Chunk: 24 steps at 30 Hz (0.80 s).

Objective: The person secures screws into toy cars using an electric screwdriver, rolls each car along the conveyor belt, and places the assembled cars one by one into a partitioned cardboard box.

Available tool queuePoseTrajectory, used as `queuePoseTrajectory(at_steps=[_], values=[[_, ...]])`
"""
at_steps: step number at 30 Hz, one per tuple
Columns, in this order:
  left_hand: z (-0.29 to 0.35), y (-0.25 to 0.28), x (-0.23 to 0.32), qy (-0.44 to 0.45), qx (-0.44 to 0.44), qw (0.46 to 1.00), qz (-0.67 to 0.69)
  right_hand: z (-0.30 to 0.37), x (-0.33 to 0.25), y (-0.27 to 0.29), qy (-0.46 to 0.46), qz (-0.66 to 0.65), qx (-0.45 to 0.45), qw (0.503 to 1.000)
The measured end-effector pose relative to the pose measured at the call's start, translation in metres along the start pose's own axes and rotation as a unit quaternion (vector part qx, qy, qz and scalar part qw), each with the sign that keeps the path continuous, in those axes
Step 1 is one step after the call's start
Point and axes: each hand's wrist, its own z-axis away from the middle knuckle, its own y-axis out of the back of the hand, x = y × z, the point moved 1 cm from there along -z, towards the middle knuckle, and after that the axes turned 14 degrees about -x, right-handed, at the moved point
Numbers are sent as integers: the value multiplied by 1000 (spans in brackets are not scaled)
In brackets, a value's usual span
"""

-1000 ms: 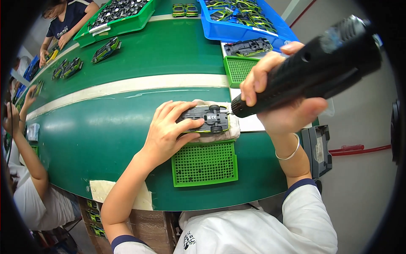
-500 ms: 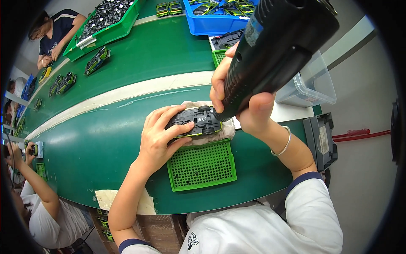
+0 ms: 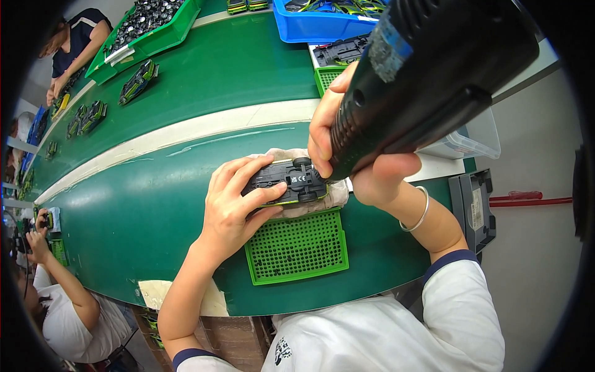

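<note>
A toy car point(image 3: 286, 180) lies wheels-up on a folded pale cloth point(image 3: 331, 197), its black underside facing me. My left hand point(image 3: 234, 197) grips it from the left, fingers across its far side and thumb below. In my right hand point(image 3: 372, 167) is a thick black electric screwdriver point(image 3: 427, 80), slanting down to the left with its narrow end at the car's right end. The bit and the spot it meets are hidden. Just nearer than the cloth sits a green perforated tray point(image 3: 297, 248) with small dark pieces in it, probably screws.
Beyond a white strip point(image 3: 186, 133), a green belt carries toy cars point(image 3: 138, 82). A green bin point(image 3: 180, 34) of wheels and a blue bin point(image 3: 328, 25) of car bodies stand at the back. A clear box point(image 3: 465, 142) is at right; co-workers point(image 3: 77, 310) sit at left.
The screwdriver's upper body has swung slightly right and looks larger, while its lower end stays at the car. My left hand keeps its hold. The co-worker's hand at left has moved.
</note>
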Motion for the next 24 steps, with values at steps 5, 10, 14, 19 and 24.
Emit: queuePoseTrajectory(at_steps=[5,10,14,19,24], values=[[2,-1,-1,1,2,1000,-7,0,0,0,27,-22,0,999],[4,-2,0,-4,15,1000,-7,-5,-19,14,49,-18,-39,998],[6,1,-13,-10,40,965,258,-18,-66,44,307,-56,-81,947],[23,23,-55,80,-80,957,266,-22,-89,53,338,5,-12,941],[22,11,-43,67,4,899,432,-30,-95,38,367,51,66,926]])
